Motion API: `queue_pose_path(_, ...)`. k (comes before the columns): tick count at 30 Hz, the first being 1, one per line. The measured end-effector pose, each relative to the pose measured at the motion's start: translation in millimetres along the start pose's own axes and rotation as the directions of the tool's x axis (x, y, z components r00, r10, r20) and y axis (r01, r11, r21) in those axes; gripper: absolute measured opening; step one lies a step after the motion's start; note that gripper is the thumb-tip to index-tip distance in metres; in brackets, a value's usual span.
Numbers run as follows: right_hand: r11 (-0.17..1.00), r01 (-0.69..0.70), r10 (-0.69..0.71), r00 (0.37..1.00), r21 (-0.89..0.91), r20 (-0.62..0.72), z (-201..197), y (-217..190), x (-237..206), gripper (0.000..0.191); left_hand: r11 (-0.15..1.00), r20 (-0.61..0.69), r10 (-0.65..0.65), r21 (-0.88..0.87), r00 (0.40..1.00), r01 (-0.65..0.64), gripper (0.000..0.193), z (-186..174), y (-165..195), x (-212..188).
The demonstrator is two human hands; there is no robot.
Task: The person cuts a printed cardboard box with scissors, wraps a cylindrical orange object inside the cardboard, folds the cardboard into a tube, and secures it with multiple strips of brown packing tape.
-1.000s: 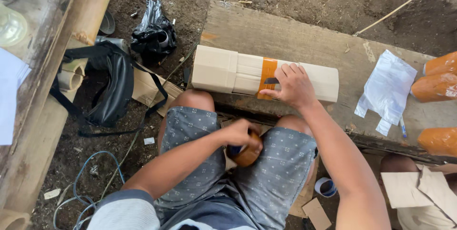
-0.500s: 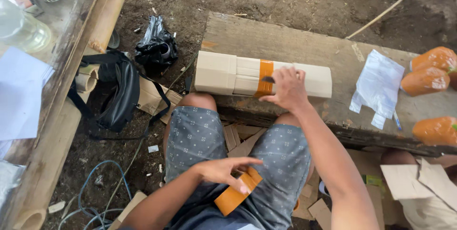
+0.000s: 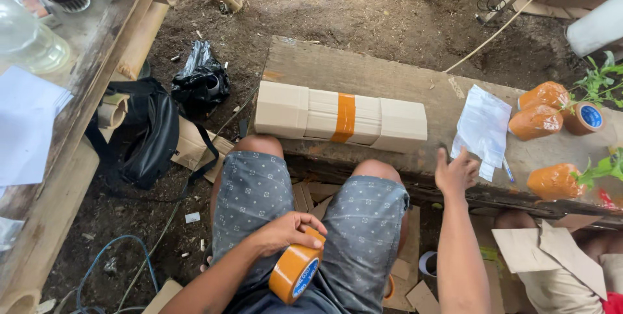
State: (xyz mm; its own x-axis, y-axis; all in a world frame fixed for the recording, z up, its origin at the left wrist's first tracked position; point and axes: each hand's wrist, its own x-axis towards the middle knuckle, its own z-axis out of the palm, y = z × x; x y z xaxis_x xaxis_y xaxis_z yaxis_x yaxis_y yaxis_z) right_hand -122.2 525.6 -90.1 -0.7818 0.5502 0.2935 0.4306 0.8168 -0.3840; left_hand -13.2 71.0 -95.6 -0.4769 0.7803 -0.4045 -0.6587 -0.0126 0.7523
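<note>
The roll of orange tape (image 3: 295,274) sits over the person's lap, gripped by the left hand (image 3: 282,233). At two o'clock, the right hand (image 3: 456,172) is open near the white bags (image 3: 483,125). The roll might slip onto the dirt floor (image 3: 363,15).

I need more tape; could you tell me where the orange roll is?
The orange tape roll is in the left hand, low in the head view, over the lap.

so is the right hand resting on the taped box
No, the right hand hovers off the taped box, beside the white papers.
</note>
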Motion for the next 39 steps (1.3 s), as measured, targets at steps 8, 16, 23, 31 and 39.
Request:
queue_pose_path(8,0.013,0.502,-0.326,0.82,0.865,-0.471,-124,-103,-62,0.052,0.957,-0.13,0.103,-0.258,0.986,-0.133,0.039,-8,17,8)
queue_pose_path(16,-0.611,0.49,-0.466,0.412,0.621,-0.783,-154,-168,-70,0.052,0.614,-0.398,0.377,-0.568,0.836,-0.548,0.032,-86,157,86)
queue_pose_path(23,-0.08,0.687,-0.53,0.585,0.723,-0.614,-174,-163,-61,0.058,0.577,-0.399,0.301,-0.647,0.866,-0.498,0.031,-116,138,86)
queue_pose_path(31,0.64,0.766,-0.762,0.623,0.061,0.174,-35,-152,14,0.068,0.625,-0.294,0.346,-0.636,0.891,-0.452,0.036,-130,133,82)
queue_pose_path(39,0.714,0.654,-0.69,0.597,0.249,0.409,10,-154,101,0.054,0.661,-0.279,0.287,-0.635,0.916,-0.4,0.036,-126,132,83)
